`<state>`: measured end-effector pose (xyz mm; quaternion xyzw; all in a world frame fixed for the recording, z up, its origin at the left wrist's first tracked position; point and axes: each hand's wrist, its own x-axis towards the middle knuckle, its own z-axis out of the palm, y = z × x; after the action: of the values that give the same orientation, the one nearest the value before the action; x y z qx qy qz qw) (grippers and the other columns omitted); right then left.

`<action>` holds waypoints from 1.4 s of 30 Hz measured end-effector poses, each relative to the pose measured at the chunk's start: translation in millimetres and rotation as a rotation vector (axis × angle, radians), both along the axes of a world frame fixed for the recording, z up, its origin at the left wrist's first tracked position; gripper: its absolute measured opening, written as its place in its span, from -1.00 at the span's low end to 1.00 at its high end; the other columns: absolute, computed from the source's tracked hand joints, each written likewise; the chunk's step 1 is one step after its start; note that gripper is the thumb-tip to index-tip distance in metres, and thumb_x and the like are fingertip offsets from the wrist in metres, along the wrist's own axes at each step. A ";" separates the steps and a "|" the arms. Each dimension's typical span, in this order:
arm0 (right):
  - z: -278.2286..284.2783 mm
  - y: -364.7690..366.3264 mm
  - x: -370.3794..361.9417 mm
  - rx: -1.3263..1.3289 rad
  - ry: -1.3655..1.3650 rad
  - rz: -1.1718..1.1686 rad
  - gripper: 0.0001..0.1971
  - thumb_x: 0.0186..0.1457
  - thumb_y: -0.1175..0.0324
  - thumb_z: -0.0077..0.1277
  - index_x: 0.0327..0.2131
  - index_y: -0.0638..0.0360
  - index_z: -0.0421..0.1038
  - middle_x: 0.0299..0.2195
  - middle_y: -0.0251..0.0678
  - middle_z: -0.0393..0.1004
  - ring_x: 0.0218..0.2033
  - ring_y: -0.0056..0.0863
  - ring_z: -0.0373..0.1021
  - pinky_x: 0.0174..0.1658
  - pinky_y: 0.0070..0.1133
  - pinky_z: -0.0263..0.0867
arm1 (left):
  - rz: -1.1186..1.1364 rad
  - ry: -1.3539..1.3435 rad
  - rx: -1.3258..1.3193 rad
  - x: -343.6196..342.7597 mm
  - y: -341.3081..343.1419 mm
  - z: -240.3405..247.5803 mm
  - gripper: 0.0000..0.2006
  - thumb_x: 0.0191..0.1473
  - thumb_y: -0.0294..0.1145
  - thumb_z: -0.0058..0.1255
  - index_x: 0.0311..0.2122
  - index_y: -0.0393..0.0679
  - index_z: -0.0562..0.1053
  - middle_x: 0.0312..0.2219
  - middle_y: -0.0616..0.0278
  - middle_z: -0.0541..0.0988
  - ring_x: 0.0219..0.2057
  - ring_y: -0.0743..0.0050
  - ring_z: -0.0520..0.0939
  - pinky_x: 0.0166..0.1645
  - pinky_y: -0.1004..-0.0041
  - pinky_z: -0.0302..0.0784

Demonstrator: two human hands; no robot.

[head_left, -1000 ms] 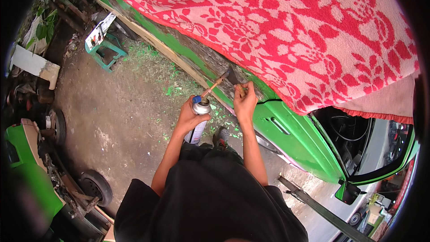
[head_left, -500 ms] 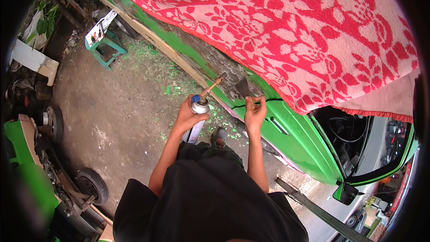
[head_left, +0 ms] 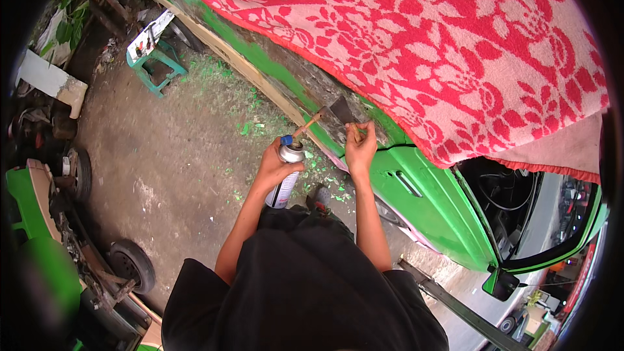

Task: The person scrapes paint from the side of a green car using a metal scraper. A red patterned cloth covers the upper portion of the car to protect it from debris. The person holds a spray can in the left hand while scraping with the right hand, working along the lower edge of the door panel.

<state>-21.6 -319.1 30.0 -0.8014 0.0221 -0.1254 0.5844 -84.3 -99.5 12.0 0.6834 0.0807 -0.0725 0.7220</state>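
My left hand (head_left: 273, 166) is closed around a gas torch (head_left: 283, 185), a white and silver canister with a blue fitting and a brass nozzle. The nozzle tip points at the green car's side panel (head_left: 273, 68), where paint has come off and a grey-brown surface shows; no flame can be made out. Between the fingers of my right hand (head_left: 361, 151) is a scraper (head_left: 340, 110) with a wide dark blade. The blade lies at the stripped strip, close to the nozzle tip; whether it touches cannot be told.
A red and pink floral blanket (head_left: 416, 45) covers the car's upper part. The green front door (head_left: 429, 201) is at right. Green paint flakes (head_left: 255, 123) litter the ground. A teal stool (head_left: 159, 68) bearing tools stands far left; loose wheels (head_left: 132, 265) and car parts lie at left.
My right hand has moved the scraper up and left along the panel, closer to the torch nozzle. My left hand and the torch have barely shifted.
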 end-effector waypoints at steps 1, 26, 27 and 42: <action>-1.0 1.1 0.3 0.051 0.050 -0.074 -0.80 0.16 0.51 0.12 -0.33 0.23 0.24 -0.54 -0.27 0.53 -0.56 -0.75 0.28 -0.51 -0.68 0.20 | 0.001 0.005 -0.019 -0.8 0.2 -0.5 -0.23 -0.33 -0.63 0.27 0.16 -0.19 0.37 -0.41 0.44 0.49 -0.39 0.66 0.50 -0.25 0.53 0.45; 4.0 70.6 26.1 0.015 0.109 -0.215 -0.77 0.11 0.52 0.13 -0.37 0.23 0.22 -0.54 -0.20 0.53 -0.56 -0.65 0.35 -0.46 -0.60 0.26 | 0.105 0.071 -0.092 1.2 57.7 8.1 -0.49 -0.31 -0.58 0.26 -0.11 -0.23 0.43 -0.43 0.37 0.54 -0.40 0.59 0.55 -0.29 0.47 0.46; 7.7 70.5 24.5 0.012 0.209 -0.292 -0.78 0.11 0.52 0.13 -0.37 0.23 0.22 -0.54 -0.20 0.53 -0.56 -0.64 0.35 -0.45 -0.59 0.26 | 0.110 0.071 -0.082 2.3 61.0 6.5 -0.46 -0.30 -0.58 0.26 -0.08 -0.23 0.43 -0.43 0.37 0.54 -0.40 0.59 0.55 -0.29 0.47 0.46; -17.9 101.0 29.4 -0.166 -0.076 -0.159 -0.77 0.13 0.50 0.11 -0.26 0.29 0.23 -0.45 -0.03 0.53 -0.49 -0.20 0.53 -0.39 -0.49 0.36 | 0.076 0.085 -0.159 7.3 77.7 -8.9 -0.41 -0.27 -0.57 0.25 0.00 -0.22 0.41 -0.41 0.36 0.54 -0.37 0.57 0.55 -0.25 0.46 0.45</action>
<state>7.8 -218.1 12.1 -0.8374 0.0529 -0.2029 0.5047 -76.9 -21.8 3.1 0.6165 0.1309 -0.0803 0.7722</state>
